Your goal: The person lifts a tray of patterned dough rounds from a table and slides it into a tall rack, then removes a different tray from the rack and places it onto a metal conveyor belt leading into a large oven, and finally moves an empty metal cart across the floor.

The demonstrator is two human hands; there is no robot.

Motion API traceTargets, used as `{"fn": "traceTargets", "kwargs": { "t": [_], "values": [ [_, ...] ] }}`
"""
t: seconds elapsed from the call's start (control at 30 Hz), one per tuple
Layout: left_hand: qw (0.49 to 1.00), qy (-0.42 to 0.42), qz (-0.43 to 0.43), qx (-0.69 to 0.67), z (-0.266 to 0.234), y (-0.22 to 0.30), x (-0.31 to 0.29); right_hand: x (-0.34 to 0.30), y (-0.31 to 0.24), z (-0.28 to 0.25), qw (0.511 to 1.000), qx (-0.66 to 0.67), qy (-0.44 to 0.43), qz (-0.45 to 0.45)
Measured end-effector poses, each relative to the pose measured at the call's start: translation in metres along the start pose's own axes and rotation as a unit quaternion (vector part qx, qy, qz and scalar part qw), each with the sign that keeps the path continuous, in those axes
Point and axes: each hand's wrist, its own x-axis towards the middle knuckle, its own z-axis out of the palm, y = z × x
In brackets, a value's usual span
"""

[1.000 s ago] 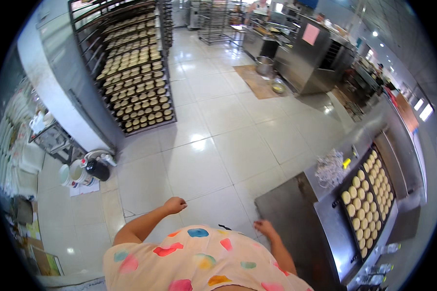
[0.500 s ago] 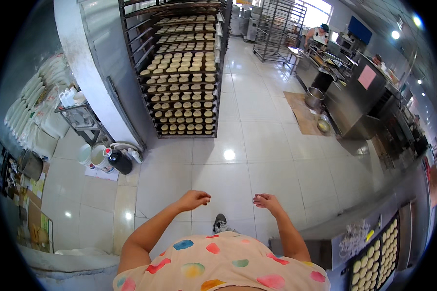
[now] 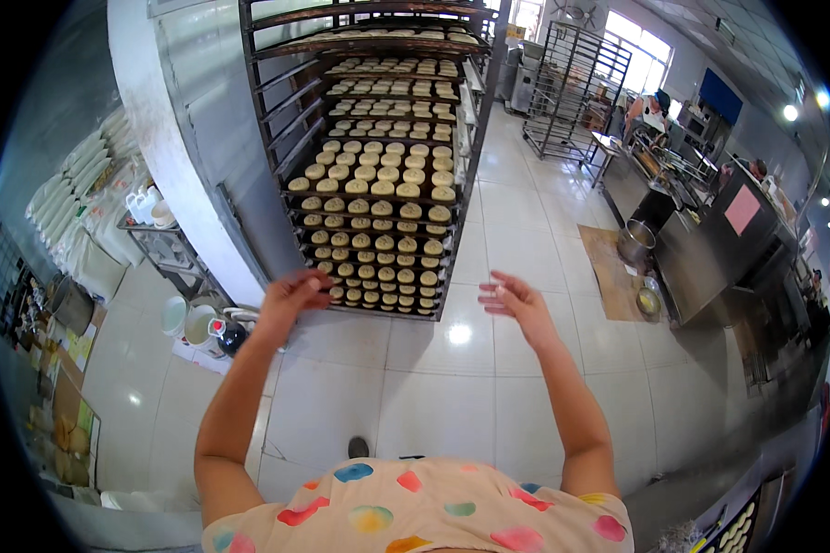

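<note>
Dozens of round buns (image 3: 388,173): trayed on the bakery rack (image 3: 482,101) (neat rows, too)
Left hand (image 3: 295,293): loosely curled, looks empty
Right hand (image 3: 515,302): half open, empty

Can't read any text, numbers or brands.
Shows pink sheet (image 3: 742,211) on steel cabinet (image 3: 707,281) at right; too small to make out writing. Also shows blue board (image 3: 720,96) on far wall, equally unreadable. Can't make out print on stacked white sacks (image 3: 76,192) at left, nor on dark red-capped bottle (image 3: 230,336).
</note>
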Motion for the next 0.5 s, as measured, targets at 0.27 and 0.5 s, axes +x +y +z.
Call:
{"fn": "traceTargets", "kwargs": {
  "t": [0.27, 0.5],
  "values": [
    [0.981, 0.037, 0.153, -0.117, -0.124, 0.097, 0.137, 0.162, -0.120, 0.061, 0.987, 0.059, 0.044, -0.144],
    [0.957, 0.014, 0.250, -0.146, -0.188, 0.191, 0.252, 0.283, -0.223, 0.090, 0.960, 0.132, 0.093, -0.229]
  ]
}}
